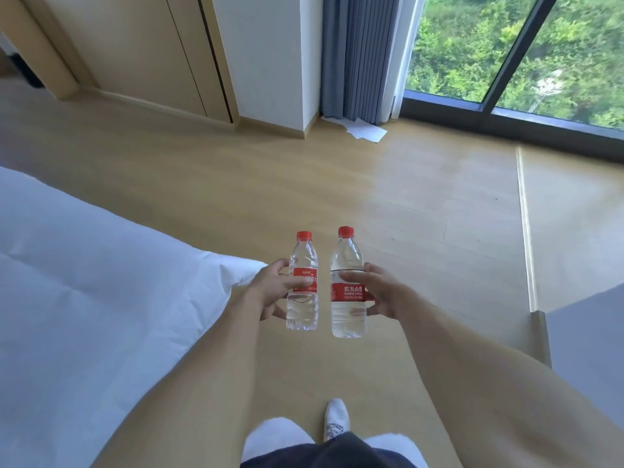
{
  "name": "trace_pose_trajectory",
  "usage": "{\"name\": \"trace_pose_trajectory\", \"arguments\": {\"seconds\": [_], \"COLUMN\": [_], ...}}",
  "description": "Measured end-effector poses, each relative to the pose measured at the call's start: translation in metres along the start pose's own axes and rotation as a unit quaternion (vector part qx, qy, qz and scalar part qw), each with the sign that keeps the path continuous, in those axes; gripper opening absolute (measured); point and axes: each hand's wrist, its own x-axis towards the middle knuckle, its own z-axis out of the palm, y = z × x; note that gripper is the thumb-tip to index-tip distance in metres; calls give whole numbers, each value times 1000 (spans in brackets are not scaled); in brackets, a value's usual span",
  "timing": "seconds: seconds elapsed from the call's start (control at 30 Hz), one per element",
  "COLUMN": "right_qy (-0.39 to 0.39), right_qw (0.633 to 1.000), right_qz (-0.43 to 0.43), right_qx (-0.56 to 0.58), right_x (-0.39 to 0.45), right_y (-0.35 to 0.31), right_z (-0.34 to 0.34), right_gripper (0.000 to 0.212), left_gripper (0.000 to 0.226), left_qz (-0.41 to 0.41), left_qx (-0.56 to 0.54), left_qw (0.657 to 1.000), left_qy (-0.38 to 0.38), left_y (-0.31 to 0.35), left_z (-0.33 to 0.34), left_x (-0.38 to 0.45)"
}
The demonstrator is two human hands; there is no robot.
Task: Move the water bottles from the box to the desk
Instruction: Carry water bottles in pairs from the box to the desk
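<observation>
I hold two clear water bottles with red caps and red labels upright in front of me, above the wooden floor. My left hand [270, 288] grips the left bottle [303, 309] around its label. My right hand [374, 292] grips the right bottle [347, 319], which is slightly taller, at its label. The bottles stand side by side, a small gap between them. No box shows in this view.
A bed with white bedding [77, 292] fills the left side. A light wooden surface with a raised edge [570, 224] lies at the right. Wardrobe doors [135, 45], a grey curtain [358, 55], loose paper sheets [366, 130] and a large window [506, 52] are ahead.
</observation>
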Motion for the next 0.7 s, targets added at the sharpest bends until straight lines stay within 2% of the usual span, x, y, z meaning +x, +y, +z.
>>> {"name": "trace_pose_trajectory", "arguments": {"seconds": [0.37,0.7], "right_qy": [5,18], "right_qw": [1000,999], "right_qz": [-4,-4], "right_qx": [-6,-43], "right_x": [110,253], "right_y": [-108,-241], "right_z": [-52,-49], "right_gripper": [41,33], "left_gripper": [48,56], "left_qz": [-1,-8], "left_qx": [-23,-60], "left_qw": [1000,998], "left_qy": [-2,-3], "left_y": [98,197], "left_z": [8,-59], "left_x": [123,278]}}
